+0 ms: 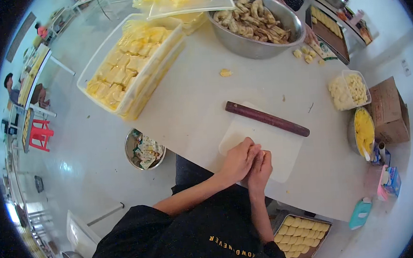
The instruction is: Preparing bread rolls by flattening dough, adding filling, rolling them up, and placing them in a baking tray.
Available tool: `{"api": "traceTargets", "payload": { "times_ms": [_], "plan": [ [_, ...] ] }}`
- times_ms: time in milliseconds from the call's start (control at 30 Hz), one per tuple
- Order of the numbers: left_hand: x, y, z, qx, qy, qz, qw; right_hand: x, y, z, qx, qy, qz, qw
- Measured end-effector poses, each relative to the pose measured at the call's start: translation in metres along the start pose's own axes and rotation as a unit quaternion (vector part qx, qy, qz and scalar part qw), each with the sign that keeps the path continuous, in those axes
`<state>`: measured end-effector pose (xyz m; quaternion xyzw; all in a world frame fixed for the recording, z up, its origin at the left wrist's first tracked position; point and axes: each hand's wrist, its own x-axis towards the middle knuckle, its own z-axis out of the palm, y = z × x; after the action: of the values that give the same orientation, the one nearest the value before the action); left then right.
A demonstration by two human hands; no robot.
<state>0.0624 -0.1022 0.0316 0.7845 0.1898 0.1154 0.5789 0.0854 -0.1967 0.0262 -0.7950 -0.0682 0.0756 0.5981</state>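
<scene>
My left hand [240,157] and my right hand [260,168] are closed together over a white cutting board [284,157], fingers curled against each other; whatever is between them is hidden. A dark reddish-brown rolling pin [266,118] lies just beyond them across the board's far part. Farther back, a small yellow scrap [225,72] rests on the pale tabletop [185,97].
Tubs of dough pieces [127,63], a steel bowl of bananas [258,40], fillings [360,129], a carton [387,111] and banana pieces [306,54] surround me. A bin [144,149] and pastry tray [300,236] sit lower. Another person's hand [310,37] is by the bowl.
</scene>
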Motion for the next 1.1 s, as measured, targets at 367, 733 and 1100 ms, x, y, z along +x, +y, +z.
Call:
{"api": "traceTargets", "payload": {
  "times_ms": [367,733,1100],
  "plan": [
    [0.014,-0.004,-0.013,-0.044,-0.025,-0.022,0.998,0.015,0.000,-0.012,0.046,-0.035,0.091,0.994],
    [0.022,-0.013,-0.004,0.152,-0.068,0.058,0.984,0.032,0.004,-0.039,-0.319,0.021,-0.082,0.944],
    [-0.002,-0.043,0.010,-0.407,-0.023,0.048,0.912,0.037,0.020,0.012,-0.448,-0.057,-0.193,0.871]
  ]
}}
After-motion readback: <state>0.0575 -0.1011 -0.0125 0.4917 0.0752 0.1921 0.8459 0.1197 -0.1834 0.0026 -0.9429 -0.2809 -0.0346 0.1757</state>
